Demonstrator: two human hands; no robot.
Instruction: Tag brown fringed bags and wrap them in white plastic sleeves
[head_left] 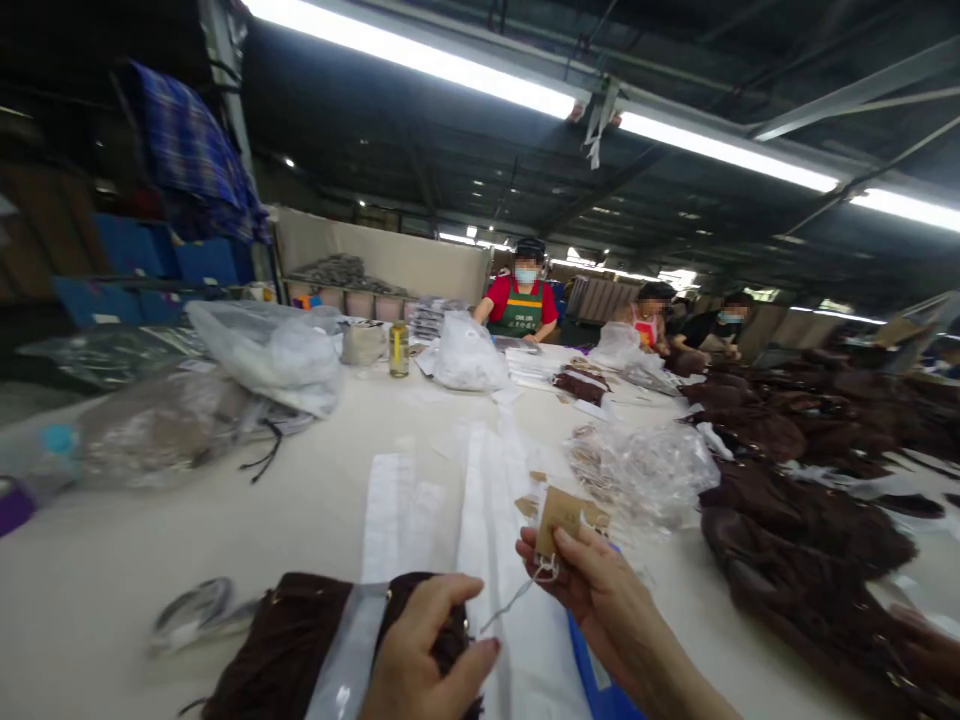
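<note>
My right hand [592,590] pinches a tan cardboard hang tag [559,520] between thumb and fingers. A thin white string [517,598] loops below the tag and runs down toward my left hand [427,650]. That hand lies over the right side of a dark brown soft item [289,640], its thumb and index finger apart; its other fingers are mostly hidden. A clear plastic band [346,640] crosses the brown item, and small metal fittings show on it. Just beyond my right hand lie more tan tags [598,515].
A dark brown heap [802,540] covers the right side; a hand [922,640] shows there. Clear plastic bags [645,470] lie ahead. A tape roll [196,612] sits left, with bagged goods [161,425] and a yellow can [398,350] farther back. Co-workers [521,300] are across the table.
</note>
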